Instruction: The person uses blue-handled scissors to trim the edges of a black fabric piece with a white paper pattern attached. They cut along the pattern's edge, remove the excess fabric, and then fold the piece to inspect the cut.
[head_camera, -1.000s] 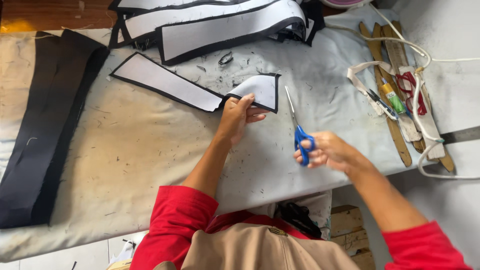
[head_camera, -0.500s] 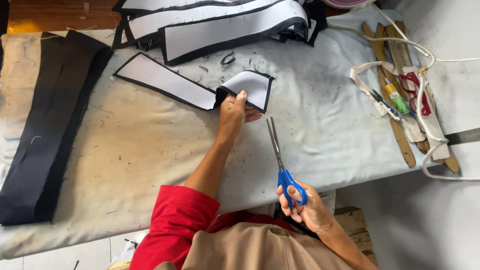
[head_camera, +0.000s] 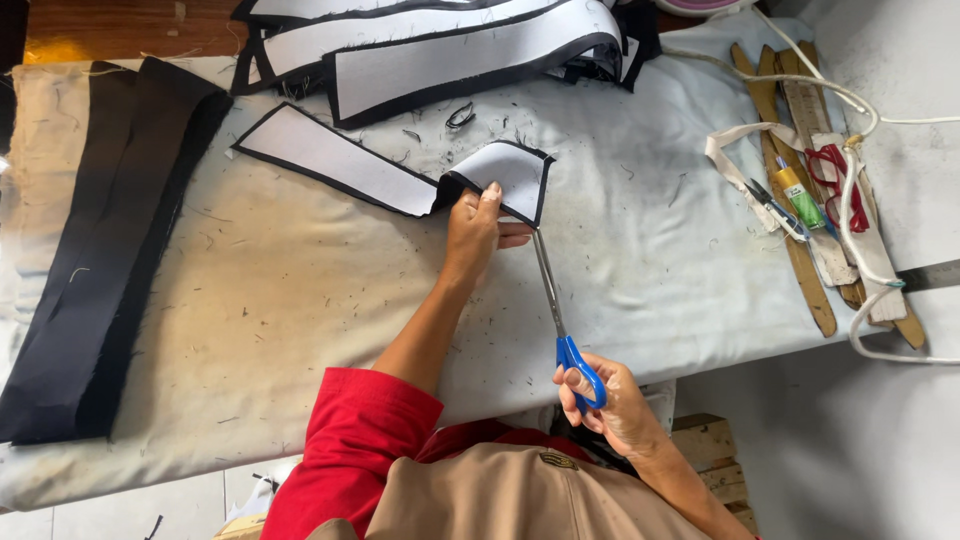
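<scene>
Fingers (head_camera: 492, 190) of my left hand (head_camera: 475, 235) press flat on the folded end of a white fabric strip (head_camera: 340, 160) with a dark edge, pinning it to the worktop (head_camera: 300, 300) near the middle of the cloth cover. My thumb sticks out to the right, just under the turned-up flap (head_camera: 510, 175). My right hand (head_camera: 610, 400) sits close to my body at the near edge, its fingers curled through the blue handles of the scissors (head_camera: 560, 310). I see the long blades lying together and pointing up toward the flap, with the tips just beside its lower edge and my left thumb. I cannot tell whether they touch the fabric.

Further out, a heap of similar white strips with dark borders (head_camera: 440, 40) lies at the far edge. Long dark fabric pieces (head_camera: 100, 250) stretch down the left side. On the right lie wooden sticks (head_camera: 800, 260), a white cord (head_camera: 850, 110), red scissors (head_camera: 840, 170) and a small green-capped tube (head_camera: 800, 195). Short thread scraps (head_camera: 460, 117) dot the cloth near the flap.
</scene>
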